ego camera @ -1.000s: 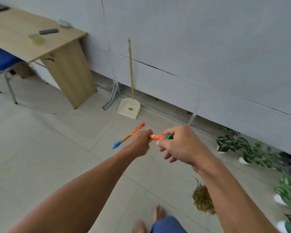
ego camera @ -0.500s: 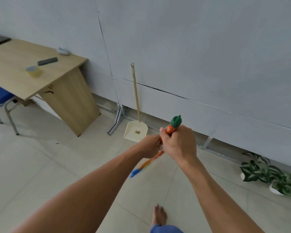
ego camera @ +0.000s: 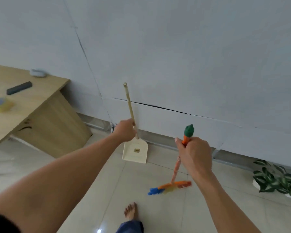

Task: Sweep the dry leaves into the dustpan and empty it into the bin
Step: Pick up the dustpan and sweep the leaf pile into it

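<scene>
A: Left hand [ego camera: 125,132] is wrapped round the dustpan [ego camera: 135,152] handle low down; the cream pan stands on the floor against the wall [ego camera: 175,56].

B: Right hand [ego camera: 194,154] clenches the broom [ego camera: 175,179] just under its green cap. The bristle head is blurred. Leaves and bin are out of frame; a plant [ego camera: 275,179] is cut off at right.

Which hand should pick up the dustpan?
The left hand. It is already at the dustpan stick by the wall, while the right hand is busy gripping the broom.
</scene>
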{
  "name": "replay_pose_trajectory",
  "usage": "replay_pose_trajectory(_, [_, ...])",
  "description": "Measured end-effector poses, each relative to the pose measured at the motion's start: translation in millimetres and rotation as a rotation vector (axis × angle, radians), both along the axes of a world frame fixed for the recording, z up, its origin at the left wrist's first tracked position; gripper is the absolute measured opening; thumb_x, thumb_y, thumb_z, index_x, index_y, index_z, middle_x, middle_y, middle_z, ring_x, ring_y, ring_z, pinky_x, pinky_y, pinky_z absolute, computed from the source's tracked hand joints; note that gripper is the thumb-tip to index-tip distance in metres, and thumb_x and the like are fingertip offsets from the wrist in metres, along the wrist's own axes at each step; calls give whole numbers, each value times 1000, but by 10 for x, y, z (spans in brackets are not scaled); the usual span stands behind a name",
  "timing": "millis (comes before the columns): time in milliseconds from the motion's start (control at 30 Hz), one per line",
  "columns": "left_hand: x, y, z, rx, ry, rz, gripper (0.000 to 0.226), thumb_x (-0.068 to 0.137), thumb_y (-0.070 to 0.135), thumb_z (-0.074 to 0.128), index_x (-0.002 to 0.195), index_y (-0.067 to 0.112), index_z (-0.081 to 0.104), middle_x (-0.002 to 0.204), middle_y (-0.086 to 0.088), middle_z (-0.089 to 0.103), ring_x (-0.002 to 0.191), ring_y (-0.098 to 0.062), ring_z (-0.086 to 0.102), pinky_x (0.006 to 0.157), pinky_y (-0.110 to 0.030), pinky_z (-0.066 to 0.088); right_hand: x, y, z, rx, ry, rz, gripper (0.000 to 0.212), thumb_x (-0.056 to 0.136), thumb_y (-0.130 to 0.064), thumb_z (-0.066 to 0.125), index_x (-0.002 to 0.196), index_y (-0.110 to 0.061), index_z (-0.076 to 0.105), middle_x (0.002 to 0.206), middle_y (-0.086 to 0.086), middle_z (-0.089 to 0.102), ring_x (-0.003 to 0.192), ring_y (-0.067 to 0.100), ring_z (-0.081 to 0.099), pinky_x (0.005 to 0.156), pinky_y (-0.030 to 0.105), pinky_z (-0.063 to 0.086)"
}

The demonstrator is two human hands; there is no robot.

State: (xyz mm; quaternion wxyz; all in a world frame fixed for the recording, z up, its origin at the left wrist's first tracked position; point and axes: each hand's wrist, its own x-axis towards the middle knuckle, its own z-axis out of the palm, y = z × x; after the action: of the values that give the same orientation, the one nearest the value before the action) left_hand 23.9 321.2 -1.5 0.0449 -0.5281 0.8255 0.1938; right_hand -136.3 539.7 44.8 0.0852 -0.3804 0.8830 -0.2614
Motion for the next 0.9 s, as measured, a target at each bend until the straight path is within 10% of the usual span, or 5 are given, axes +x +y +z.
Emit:
replay_pose_trajectory(633, [-732, -2901, -34, -164, -263, -258, 48, 101, 26, 52, 142, 2, 46, 145, -17, 43, 135, -36, 49, 110, -45, 45, 220, -1106, -420, 194, 70, -326, 62, 92, -44, 63, 43, -19, 34, 39, -7, 37, 41, 21, 44, 48, 26, 28])
replay_pose_trajectory(900, [-791, -2870, -118, -225, -544, -411, 17, 90, 12, 58, 103, 9, 68, 90, -5, 62, 89, -27, 65, 71, -29, 49, 267, -1204, -396, 170, 75, -314, 60, 93, -40, 64, 45, -19, 33, 41, -2, 42, 43, 24, 48, 48, 27, 35])
